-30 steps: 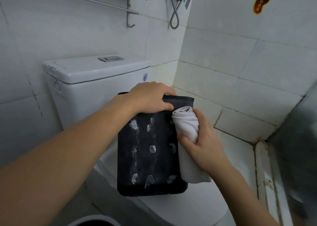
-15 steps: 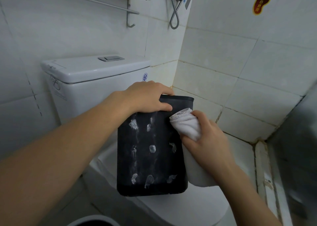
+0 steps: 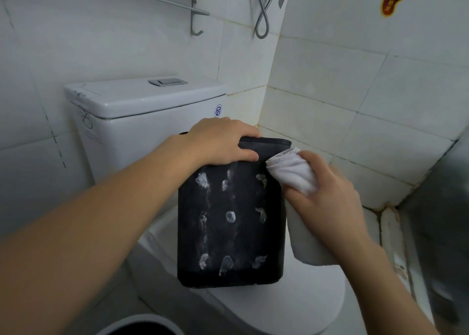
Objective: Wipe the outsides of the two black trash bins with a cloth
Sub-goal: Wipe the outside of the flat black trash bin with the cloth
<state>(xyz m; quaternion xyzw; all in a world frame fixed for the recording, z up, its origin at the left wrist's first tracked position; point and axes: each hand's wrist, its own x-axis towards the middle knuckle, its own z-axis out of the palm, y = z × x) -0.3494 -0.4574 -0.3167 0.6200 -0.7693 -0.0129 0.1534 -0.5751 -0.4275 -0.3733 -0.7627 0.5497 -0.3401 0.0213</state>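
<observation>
Black trash bin (image 3: 229,223) held upright over the closed toilet lid (image 3: 299,306), its long axis running vertically from the rim near the hands down to the base, which looks to rest on or just above the lid; contact cannot be confirmed. The left hand (image 3: 220,141) lies over the top rim, fingers curled down onto the near face, steadying the bin. The right hand (image 3: 327,195) is just right of the bin's upper right edge, fingers closed round a bunched white cloth (image 3: 291,172) whose leading fold touches or nearly touches that corner, while a loose tail hangs down below the hand along the bin's right side. The near face, between the two hands and below them, carries some nine pale smudges in roughly three rows of three, apparently not yet wiped. Judged from this layout, the right hand is the nearer to the unwiped surface and the coming stroke would travel leftward and downward across the face, along the long axis. Count: one black bin in the hands; one cloth; two hands. A dark round opening with a pale rim (image 3: 142,325), below the left forearm at the lower edge, may be the second bin, though too little shows to tell. The cistern (image 3: 142,121) stands beyond the left hand.
</observation>
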